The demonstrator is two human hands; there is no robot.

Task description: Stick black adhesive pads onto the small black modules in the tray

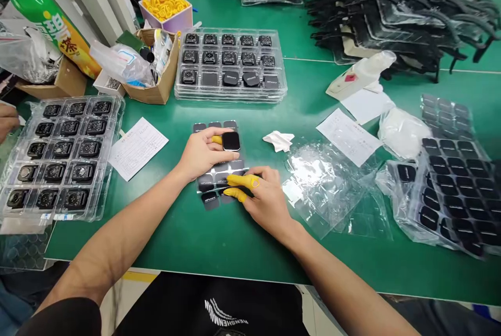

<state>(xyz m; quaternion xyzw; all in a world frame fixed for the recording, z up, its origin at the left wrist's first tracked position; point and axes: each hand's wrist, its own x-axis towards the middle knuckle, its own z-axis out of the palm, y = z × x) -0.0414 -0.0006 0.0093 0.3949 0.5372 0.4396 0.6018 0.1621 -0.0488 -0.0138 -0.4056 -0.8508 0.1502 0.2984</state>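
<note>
My left hand (203, 151) grips a smartwatch body (230, 141) between thumb and fingers, its dark square screen facing up. A yellow finger cot shows on one of its fingers. Below the watch lies a sheet of black square stickers (206, 181) with white lettering, partly hidden by both hands. My right hand (262, 192), with yellow cots on thumb and index finger, pinches the right part of this sheet. Whether a single sticker is between these fingertips I cannot make out.
Clear trays of watch bodies stand at the back (230, 95) and left (107, 169). Clear films (329, 184), a crumpled tissue (278, 141) and black sticker sheets (462, 184) lie to the right. Behind are a bottle (362, 72) and a box of yellow cots (166, 7). Another person's hand (8, 119) shows far left.
</note>
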